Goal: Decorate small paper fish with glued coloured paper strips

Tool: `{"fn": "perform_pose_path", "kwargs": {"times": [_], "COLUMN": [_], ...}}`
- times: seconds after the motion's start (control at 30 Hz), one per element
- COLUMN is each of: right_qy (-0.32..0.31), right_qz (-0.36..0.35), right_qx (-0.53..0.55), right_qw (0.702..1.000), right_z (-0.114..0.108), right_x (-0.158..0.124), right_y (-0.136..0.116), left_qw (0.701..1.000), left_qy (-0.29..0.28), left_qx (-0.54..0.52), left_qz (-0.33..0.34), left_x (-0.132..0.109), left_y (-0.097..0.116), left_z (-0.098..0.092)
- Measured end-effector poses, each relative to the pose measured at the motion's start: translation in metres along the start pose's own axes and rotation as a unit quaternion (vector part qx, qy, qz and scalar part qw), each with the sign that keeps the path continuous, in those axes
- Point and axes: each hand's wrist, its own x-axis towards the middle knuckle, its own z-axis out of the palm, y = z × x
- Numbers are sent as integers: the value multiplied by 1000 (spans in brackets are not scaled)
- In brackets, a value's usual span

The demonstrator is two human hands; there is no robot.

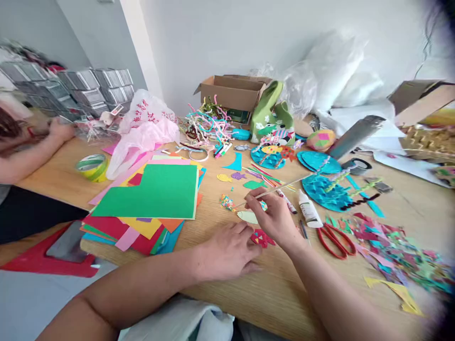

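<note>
Head view, the only one here: the right hand [273, 218] has its fingers [256, 201] pinched together on a thin wooden stick [284, 186]. The stick slants up and away over the desk [270, 289] toward a blue disc [325, 192]. The left hand [227, 251] lies palm down on the desk with its fingers loosely apart, holding nothing. A red paper cutout [262, 237] sits just beside its fingertips; can't tell if they touch. A pale green oval [248, 217] lies under the right hand's fingers.

A glue bottle [308, 208] and red scissors [336, 239] are to the right, and a stack of coloured paper [156, 192] with a green sheet on top is to the left. The plastic bag [147, 118] farther back has red print on it, too blurry to read, and the glue label is too small. Another person's hand [60, 130] is at the far left.
</note>
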Motion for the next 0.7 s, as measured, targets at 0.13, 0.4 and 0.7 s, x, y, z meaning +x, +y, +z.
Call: {"fn": "perform_pose_path", "kwargs": {"times": [0.13, 0.4, 0.7], "right_qy": [4, 73, 76], "right_qz": [-30, 1, 12], "right_qx": [5, -23, -32], "right_qw": [1000, 997, 996], "right_z": [-12, -38, -48], "right_x": [-9, -40, -52], "right_y": [-2, 12, 31], "left_qw": [1000, 1000, 1000], "left_qy": [-5, 9, 6], "left_qx": [2, -18, -23], "left_qz": [-11, -3, -13], "left_x": [-2, -2, 2], "left_y": [1, 0, 2], "left_z": [-1, 0, 0]}}
